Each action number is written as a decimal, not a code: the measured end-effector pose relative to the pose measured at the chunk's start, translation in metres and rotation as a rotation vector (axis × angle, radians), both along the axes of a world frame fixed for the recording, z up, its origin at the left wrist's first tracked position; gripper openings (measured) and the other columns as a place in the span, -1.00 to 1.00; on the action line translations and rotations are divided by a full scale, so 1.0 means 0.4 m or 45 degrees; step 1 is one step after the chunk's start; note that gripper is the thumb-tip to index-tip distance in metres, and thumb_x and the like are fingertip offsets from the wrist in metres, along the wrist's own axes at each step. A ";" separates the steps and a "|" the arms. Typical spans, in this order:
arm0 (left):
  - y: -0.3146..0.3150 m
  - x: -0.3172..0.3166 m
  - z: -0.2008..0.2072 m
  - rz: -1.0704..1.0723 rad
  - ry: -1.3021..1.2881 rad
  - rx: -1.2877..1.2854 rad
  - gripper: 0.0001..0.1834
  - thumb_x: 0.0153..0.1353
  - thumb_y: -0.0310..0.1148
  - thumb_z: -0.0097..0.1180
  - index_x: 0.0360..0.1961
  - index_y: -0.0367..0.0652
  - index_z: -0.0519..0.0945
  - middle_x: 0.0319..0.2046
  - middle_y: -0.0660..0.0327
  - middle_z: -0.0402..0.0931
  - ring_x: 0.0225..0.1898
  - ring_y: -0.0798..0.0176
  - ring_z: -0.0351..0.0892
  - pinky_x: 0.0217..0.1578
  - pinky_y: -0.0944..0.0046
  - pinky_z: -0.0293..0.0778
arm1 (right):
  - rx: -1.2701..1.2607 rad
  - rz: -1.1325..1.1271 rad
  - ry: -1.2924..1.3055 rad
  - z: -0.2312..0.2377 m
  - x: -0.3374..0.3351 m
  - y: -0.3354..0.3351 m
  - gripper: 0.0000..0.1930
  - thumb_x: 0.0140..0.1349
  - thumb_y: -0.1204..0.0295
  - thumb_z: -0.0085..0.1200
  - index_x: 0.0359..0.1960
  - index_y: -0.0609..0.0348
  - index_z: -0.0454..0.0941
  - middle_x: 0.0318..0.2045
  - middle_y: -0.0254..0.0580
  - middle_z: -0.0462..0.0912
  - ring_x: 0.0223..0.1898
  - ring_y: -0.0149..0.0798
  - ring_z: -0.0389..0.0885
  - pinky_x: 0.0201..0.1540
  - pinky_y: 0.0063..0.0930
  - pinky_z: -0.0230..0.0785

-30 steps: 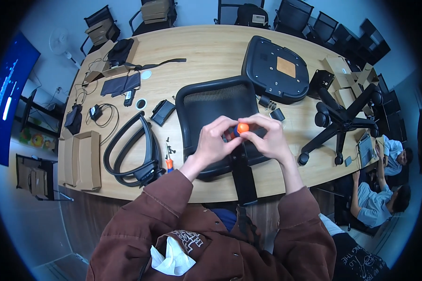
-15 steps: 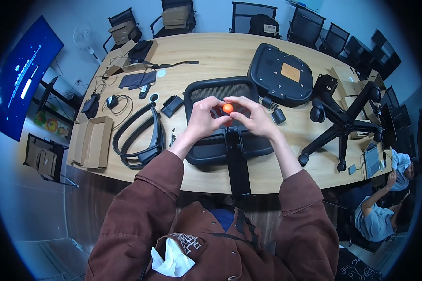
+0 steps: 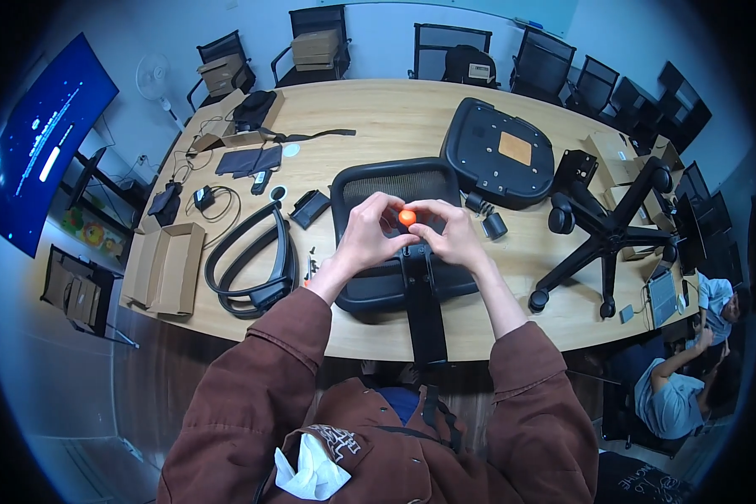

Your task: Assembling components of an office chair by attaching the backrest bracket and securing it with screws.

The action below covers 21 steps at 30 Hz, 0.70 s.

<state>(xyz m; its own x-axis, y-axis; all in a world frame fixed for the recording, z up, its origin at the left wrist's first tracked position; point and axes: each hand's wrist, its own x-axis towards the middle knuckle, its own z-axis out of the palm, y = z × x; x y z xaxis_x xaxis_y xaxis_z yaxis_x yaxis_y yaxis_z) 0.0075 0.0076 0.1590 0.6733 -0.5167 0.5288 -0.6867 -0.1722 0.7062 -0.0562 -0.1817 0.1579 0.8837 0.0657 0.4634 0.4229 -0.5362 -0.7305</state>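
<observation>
My left hand (image 3: 367, 235) and my right hand (image 3: 454, 235) meet over the chair backrest (image 3: 344, 290), fingers closed around an upright orange handle (image 3: 407, 217). Its rounded end faces up; the lower part is hidden, so I cannot tell the kind of tool. Below the fingers, a black metal bracket (image 3: 420, 294) with screw holes lies on the backrest's lower part. It runs toward me past the table edge. The mesh backrest lies flat on the table.
Left of the backrest are a pair of black armrests (image 3: 281, 260), small screws and an open cardboard box (image 3: 164, 277). A chair seat (image 3: 496, 155) lies upside down at the far right, near a five-legged wheeled base (image 3: 606, 239). Two people (image 3: 668, 395) sit at the right.
The view has tilted, so the table sits lower in the picture. Both hands keep their grip on the orange handle over the bracket.
</observation>
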 end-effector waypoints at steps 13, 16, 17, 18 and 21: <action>0.003 0.006 -0.002 -0.058 -0.187 0.069 -0.69 -0.04 -0.48 0.47 -0.27 -0.25 0.61 -0.36 0.15 0.57 -0.40 0.18 0.67 -0.38 0.27 0.60 | 0.307 0.216 0.158 -0.016 0.001 0.001 -0.49 0.21 0.49 0.26 0.24 0.18 0.51 0.00 -0.03 0.69 0.05 -0.19 0.68 0.13 -0.32 0.51; -0.005 -0.011 0.005 -0.071 -0.226 0.050 -0.66 -0.05 -0.49 0.50 -0.24 -0.24 0.62 -0.35 0.18 0.60 -0.33 0.26 0.69 -0.39 0.35 0.58 | 0.305 0.199 0.229 -0.030 -0.009 -0.005 -0.47 0.22 0.53 0.23 0.27 0.19 0.49 0.07 0.00 0.68 0.08 -0.16 0.69 0.15 -0.32 0.52; -0.007 -0.031 0.003 -0.001 -0.160 -0.021 -0.65 -0.03 -0.51 0.48 -0.21 -0.24 0.61 -0.35 0.19 0.59 -0.34 0.23 0.68 -0.40 0.31 0.59 | 0.316 0.156 0.242 -0.037 -0.015 -0.005 -0.47 0.22 0.55 0.22 0.27 0.18 0.49 0.08 0.00 0.67 0.07 -0.15 0.70 0.13 -0.32 0.53; -0.008 -0.054 0.000 0.069 -0.095 -0.094 -0.64 -0.02 -0.52 0.46 -0.17 -0.25 0.60 -0.35 0.21 0.58 -0.35 0.19 0.68 -0.41 0.28 0.61 | 0.290 0.113 0.109 -0.039 -0.025 0.001 -0.51 0.21 0.57 0.22 0.23 0.21 0.53 0.06 -0.03 0.69 0.05 -0.17 0.71 0.10 -0.36 0.55; 0.026 -0.117 -0.067 0.361 -0.024 -0.182 -0.64 0.00 -0.57 0.44 -0.15 -0.26 0.59 -0.35 0.22 0.58 -0.41 0.30 0.64 -0.41 0.35 0.59 | 0.112 0.061 -0.032 -0.021 -0.050 0.029 -0.58 0.14 0.63 0.23 0.09 0.21 0.61 -0.06 0.00 0.70 -0.02 -0.06 0.71 0.04 -0.31 0.54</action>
<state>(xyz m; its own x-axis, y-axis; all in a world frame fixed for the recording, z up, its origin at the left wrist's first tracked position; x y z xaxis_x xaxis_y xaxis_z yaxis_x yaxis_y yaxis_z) -0.0394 0.0181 0.1324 0.7692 -0.2297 0.5963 -0.6389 -0.2585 0.7245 -0.0764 -0.1702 0.1494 0.8688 0.0655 0.4909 0.4650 -0.4489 -0.7630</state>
